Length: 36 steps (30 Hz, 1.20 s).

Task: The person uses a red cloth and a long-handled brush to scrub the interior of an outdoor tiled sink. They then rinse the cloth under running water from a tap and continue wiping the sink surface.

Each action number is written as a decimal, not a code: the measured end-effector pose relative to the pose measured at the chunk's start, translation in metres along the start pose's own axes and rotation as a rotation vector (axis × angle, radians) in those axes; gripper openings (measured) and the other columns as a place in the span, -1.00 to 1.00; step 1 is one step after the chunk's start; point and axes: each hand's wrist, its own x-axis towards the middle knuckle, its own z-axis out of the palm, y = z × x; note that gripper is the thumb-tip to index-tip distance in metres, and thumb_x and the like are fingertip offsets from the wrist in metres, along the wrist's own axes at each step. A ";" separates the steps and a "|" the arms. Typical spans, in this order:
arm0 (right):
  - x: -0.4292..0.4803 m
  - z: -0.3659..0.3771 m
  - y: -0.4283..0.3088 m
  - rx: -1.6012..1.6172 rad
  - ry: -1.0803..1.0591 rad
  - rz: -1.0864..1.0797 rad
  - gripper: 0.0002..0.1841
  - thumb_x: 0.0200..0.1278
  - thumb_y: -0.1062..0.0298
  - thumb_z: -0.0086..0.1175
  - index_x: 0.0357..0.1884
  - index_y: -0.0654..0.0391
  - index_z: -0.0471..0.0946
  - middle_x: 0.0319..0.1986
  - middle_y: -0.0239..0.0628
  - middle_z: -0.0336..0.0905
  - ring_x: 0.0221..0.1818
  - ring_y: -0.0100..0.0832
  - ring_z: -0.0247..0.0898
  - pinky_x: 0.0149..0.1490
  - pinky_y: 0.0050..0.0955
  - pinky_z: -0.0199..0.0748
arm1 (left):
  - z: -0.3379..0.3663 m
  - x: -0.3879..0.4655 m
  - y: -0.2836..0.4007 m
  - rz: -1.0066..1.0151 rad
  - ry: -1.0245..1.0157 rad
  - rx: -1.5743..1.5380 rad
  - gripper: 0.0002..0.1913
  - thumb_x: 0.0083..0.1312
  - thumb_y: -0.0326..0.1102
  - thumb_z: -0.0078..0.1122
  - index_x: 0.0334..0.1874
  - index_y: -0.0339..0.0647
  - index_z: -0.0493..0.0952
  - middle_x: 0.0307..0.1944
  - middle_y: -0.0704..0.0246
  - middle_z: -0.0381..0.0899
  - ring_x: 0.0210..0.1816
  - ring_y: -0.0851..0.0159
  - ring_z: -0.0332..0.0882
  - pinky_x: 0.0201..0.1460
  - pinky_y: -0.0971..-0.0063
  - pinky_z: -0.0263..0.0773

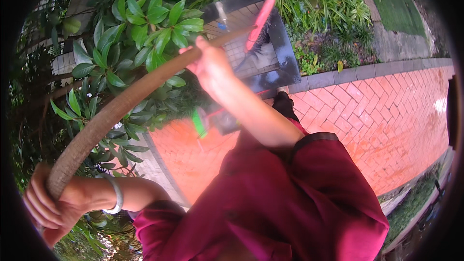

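Note:
My left hand (54, 203), with a pale bangle on its wrist, grips the lower end of a long wooden broom handle (119, 105) at the far left. Farther up the handle, my right hand (208, 61) is closed around it. At the handle's far end is a pink brush head (261, 23) with dark bristles, held over a tiled basin (290, 61) with a dark stone rim. A tap (221, 11) stands at the basin's far left, with a small blue thing beside it. The bristle tips are partly blurred.
A leafy shrub (156, 18) crowds the left, close to the handle. Strappy plants (326, 0) grow beyond the basin. Below it, a blurred green object (199, 122) and a grey object (224, 121) lie near red herringbone paving (362, 116). A grey kerb (355, 74) edges the planting.

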 end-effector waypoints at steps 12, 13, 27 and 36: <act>0.019 -0.027 0.041 -0.056 0.070 0.166 -0.77 0.42 0.22 -0.15 -0.22 0.21 0.26 -0.40 -0.29 0.38 -0.39 -0.33 0.50 -0.23 -0.31 0.52 | -0.026 -0.076 -0.007 0.065 0.179 0.307 -0.59 0.20 -0.17 0.18 -0.78 0.06 0.25 -0.87 0.64 0.23 -0.83 0.58 0.14 -0.67 0.77 0.14; 0.018 -0.032 0.051 -0.078 0.078 0.200 -0.78 0.41 0.22 -0.15 -0.22 0.20 0.27 -0.40 -0.30 0.39 -0.40 -0.34 0.50 -0.23 -0.31 0.51 | -0.027 -0.088 -0.001 0.057 0.234 0.300 -0.58 0.24 -0.18 0.13 -0.77 0.06 0.23 -0.88 0.62 0.21 -0.83 0.57 0.13 -0.68 0.76 0.13; 0.113 -0.168 0.057 0.126 0.554 0.180 -0.88 0.27 0.45 -0.11 -0.42 0.10 0.24 -0.65 -0.38 0.20 -0.68 -0.48 0.16 -0.57 -0.48 0.32 | -0.030 -0.188 -0.165 -0.468 0.238 0.527 -0.61 0.20 -0.03 0.22 -0.61 -0.01 0.26 -0.62 0.56 0.17 -0.45 0.39 0.18 -0.05 0.34 0.17; 0.111 -0.145 0.013 0.993 -0.022 0.362 -0.74 0.31 0.33 -0.09 -0.57 0.02 0.22 -0.76 -0.55 0.14 -0.73 -0.61 0.11 -0.61 -0.64 0.18 | 0.003 -0.091 -0.205 -0.436 -0.264 0.441 -0.70 -0.09 -0.29 0.28 -0.74 -0.11 0.29 -0.80 0.49 0.25 -0.74 0.35 0.19 -0.59 0.43 0.19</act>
